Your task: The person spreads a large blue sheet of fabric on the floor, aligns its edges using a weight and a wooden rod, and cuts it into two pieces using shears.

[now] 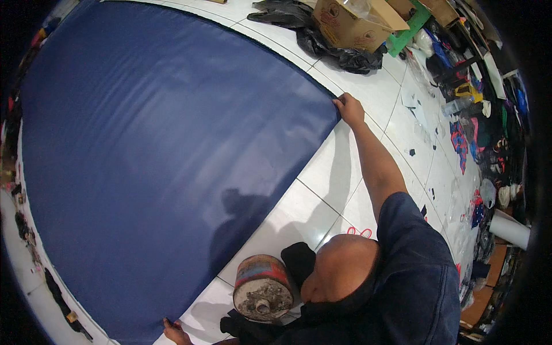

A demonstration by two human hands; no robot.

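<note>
Blue sheet (pixel 144 155): spread on tiled floor (pixel 299 213), left side of scene. Right hand (pixel 349 110): fingers closed on its far right corner. Left hand (pixel 176 333): at near edge, partly cut off; cannot tell grip.

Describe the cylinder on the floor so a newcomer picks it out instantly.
Start from the large dark blue sheet on the white tiles and follow its lower-right edge from the right hand toward the left hand. Just off that edge, nearer the left hand, sits the cylinder, its worn reddish side and crusted, stubbed grey end unlike the plain black fabric beside it.
</note>
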